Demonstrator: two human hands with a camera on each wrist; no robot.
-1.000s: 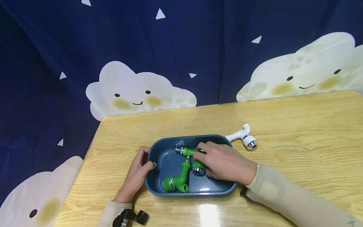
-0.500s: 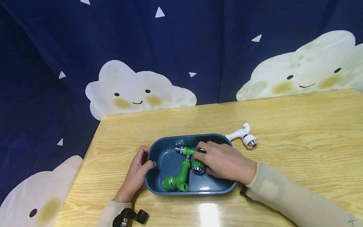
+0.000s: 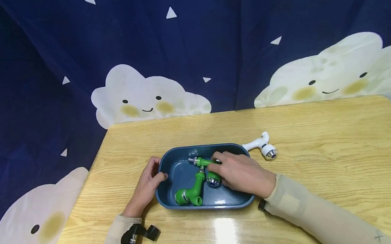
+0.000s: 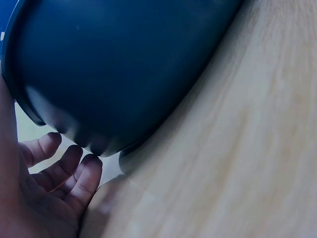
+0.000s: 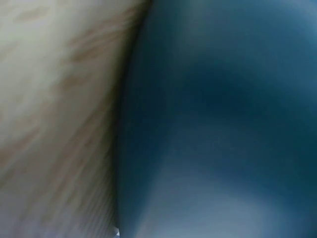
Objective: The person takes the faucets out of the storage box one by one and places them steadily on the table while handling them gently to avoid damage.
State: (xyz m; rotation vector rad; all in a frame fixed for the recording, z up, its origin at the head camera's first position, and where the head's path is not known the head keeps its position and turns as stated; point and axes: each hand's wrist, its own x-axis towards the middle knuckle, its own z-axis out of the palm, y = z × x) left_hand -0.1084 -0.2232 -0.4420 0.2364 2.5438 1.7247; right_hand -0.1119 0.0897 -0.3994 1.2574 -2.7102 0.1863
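A dark blue plastic basin (image 3: 188, 208) sits on the wooden table. My left hand (image 3: 147, 184) grips its left end, thumb over the rim inside and fingers outside. In the left wrist view the curled fingers (image 4: 84, 181) lie against the basin's outer wall (image 4: 114, 64). Inside the basin, my right hand (image 3: 241, 173) holds a green tap (image 3: 203, 162) with a metal nozzle and round knob; its far part is hidden by the fingers. A second green tap (image 3: 196, 190) lies beside it, touching or nearly touching. The right wrist view shows only the blurred basin wall (image 5: 213, 124).
A white tap (image 3: 260, 144) lies on the table (image 3: 337, 157) just behind the basin's right back corner. A dark blue curtain (image 3: 226, 33) with cloud prints hangs behind the table. Black wrist straps (image 3: 132, 236) sit on the sleeves.
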